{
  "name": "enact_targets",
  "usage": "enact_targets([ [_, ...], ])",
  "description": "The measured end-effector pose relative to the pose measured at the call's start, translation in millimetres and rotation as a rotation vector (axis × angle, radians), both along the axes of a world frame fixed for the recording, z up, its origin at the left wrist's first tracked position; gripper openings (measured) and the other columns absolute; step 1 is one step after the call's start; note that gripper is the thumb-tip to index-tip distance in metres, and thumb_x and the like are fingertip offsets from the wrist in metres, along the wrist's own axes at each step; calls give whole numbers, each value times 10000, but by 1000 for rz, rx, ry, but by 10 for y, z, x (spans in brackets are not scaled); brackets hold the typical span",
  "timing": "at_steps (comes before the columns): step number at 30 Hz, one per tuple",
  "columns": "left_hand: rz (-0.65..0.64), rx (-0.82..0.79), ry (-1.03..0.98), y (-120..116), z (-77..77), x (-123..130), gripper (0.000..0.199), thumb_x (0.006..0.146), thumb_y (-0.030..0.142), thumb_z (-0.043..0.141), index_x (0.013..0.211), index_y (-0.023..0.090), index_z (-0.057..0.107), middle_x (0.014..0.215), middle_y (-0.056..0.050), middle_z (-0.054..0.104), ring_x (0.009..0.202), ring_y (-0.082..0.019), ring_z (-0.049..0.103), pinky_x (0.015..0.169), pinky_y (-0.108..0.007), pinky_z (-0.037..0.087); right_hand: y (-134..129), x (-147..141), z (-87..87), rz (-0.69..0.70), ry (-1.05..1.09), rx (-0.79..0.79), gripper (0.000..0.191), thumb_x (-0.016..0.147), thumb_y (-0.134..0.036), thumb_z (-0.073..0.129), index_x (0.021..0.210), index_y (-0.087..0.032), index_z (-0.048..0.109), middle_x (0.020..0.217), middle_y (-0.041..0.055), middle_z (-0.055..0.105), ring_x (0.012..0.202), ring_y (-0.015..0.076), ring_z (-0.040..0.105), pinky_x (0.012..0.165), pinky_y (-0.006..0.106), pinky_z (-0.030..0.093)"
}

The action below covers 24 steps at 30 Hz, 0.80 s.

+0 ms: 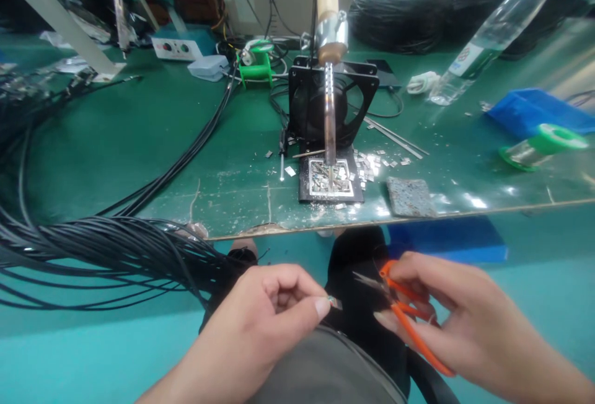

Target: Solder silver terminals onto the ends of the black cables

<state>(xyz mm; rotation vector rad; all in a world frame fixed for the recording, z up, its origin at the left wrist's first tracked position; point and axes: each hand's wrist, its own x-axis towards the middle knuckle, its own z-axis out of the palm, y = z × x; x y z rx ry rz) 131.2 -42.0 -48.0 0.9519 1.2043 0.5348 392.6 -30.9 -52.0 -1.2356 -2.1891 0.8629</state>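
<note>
Above my lap, my left hand (283, 308) pinches a tiny green-and-silver piece (334, 302) between thumb and forefinger. Its exact kind is too small to make out. To the right of it, my right hand (458, 314) is wrapped round a pair of orange-handled snips (409, 295). Their thin metal jaws are slightly apart and point left, a short way from the small piece without touching it.
A soldering iron (329, 94) hangs tip-down over a black base (304, 184) with metal scraps, before a black fan (302, 103). A grey sponge (409, 196) and a green solder spool (542, 147) lie right. Black cables (106, 255) spill over the bench edge at left.
</note>
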Motion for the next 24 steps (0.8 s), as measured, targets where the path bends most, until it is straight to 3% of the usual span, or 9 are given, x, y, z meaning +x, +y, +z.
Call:
enact_targets([
  [4, 47, -19, -74, 9, -25, -17, 216, 893, 346, 764, 791, 158, 736, 706, 12, 646, 638, -106, 503, 565, -203, 373, -57, -88, -80, -29, 10, 48, 132, 878, -199, 739, 863, -239, 614, 656, -55, 561, 526, 112, 520, 465, 218, 438],
  [10, 102, -97, -241, 16, -36, -51, 263, 876, 391, 798, 794, 157, 709, 581, 81, 455, 500, -58, 254, 466, -204, 182, -80, -217, -165, -48, 38, 66, 125, 875, -227, 728, 826, -235, 614, 631, -47, 552, 501, 121, 504, 446, 239, 424],
  [16, 122, -59, -220, 17, -59, -44, 259, 899, 375, 772, 781, 166, 673, 608, 77, 468, 527, -68, 279, 496, -208, 222, -85, -250, -204, -30, 39, 62, 112, 871, -234, 736, 857, -223, 626, 641, -45, 558, 501, 118, 495, 445, 237, 420],
  [20, 96, 34, -119, -22, -63, -54, 267, 917, 399, 749, 801, 168, 683, 711, 32, 574, 659, -113, 453, 617, -230, 359, -113, -263, -249, -20, 47, 89, 130, 867, -217, 728, 836, -227, 602, 634, -51, 542, 501, 112, 473, 445, 236, 389],
  [24, 47, 67, -41, -55, -45, -46, 236, 940, 383, 708, 830, 175, 694, 772, 6, 621, 743, -156, 513, 681, -268, 399, -141, -274, -305, -29, 54, 93, 149, 867, -203, 719, 820, -231, 580, 639, -49, 534, 508, 114, 465, 449, 239, 382],
])
